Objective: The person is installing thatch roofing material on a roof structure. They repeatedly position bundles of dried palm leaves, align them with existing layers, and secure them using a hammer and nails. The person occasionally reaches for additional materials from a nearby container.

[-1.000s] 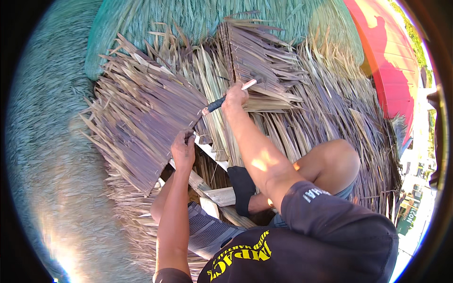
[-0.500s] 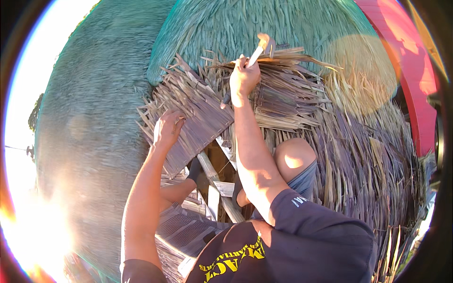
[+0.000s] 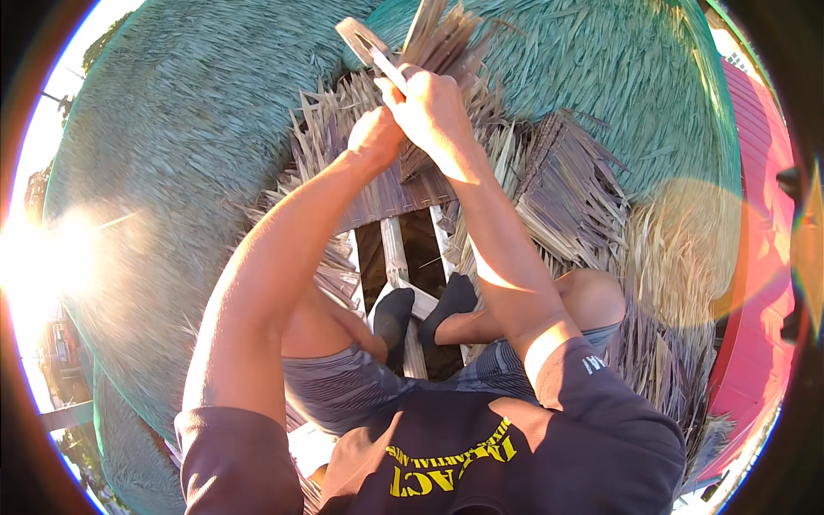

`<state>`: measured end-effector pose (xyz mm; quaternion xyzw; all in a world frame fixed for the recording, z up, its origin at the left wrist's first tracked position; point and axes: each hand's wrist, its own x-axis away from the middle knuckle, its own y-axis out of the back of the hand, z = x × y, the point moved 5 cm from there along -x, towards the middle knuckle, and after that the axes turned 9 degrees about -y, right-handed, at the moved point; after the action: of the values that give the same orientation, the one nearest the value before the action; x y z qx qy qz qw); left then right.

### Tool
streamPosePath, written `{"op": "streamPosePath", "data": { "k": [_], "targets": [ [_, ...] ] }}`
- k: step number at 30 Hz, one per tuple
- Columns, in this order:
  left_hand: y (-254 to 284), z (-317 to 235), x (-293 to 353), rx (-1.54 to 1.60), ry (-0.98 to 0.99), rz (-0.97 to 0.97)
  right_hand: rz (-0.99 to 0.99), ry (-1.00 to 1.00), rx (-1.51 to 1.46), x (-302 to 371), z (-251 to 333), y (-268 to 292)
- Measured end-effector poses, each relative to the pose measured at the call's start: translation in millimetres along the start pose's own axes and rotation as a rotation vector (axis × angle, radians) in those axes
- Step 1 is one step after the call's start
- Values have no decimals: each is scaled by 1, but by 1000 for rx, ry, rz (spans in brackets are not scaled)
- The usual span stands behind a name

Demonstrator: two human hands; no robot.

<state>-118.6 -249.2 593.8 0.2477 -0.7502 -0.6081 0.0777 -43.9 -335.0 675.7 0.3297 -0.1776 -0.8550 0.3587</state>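
My right hand [image 3: 433,107] is closed round a hammer [image 3: 369,47], its pale shaft slanting up and left to the head. Close against it, my left hand [image 3: 376,136] is curled shut; whatever its fingers grip is hidden. A dry palm-leaf thatch panel [image 3: 446,43] rises blurred just beyond my right hand, and part of it shows below the wrist. Under my hands lies another thatch panel [image 3: 390,199] with a stitched lower edge, spread over the roof frame.
Pale wooden battens [image 3: 394,249] cross a dark gap near my socked feet [image 3: 393,322]. A loose thatch panel [image 3: 558,189] rests to the right. Green-netted thatch slopes [image 3: 172,129] rise left and ahead. A red metal roof [image 3: 760,283] lies far right.
My hands have come together higher up and further ahead. The hammer has moved left with my right hand. A thatch panel now stands raised beyond them, and the view has turned.
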Motion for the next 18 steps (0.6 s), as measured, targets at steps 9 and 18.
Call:
{"op": "streamPosePath", "data": {
  "k": [9, 18],
  "targets": [
    [-10, 247, 55, 745, 534, -706, 219, -635, -135, 31, -156, -115],
    [-337, 275, 247, 1473, 1223, -716, 273, -1468, -261, 201, -332, -180]
  ]
}}
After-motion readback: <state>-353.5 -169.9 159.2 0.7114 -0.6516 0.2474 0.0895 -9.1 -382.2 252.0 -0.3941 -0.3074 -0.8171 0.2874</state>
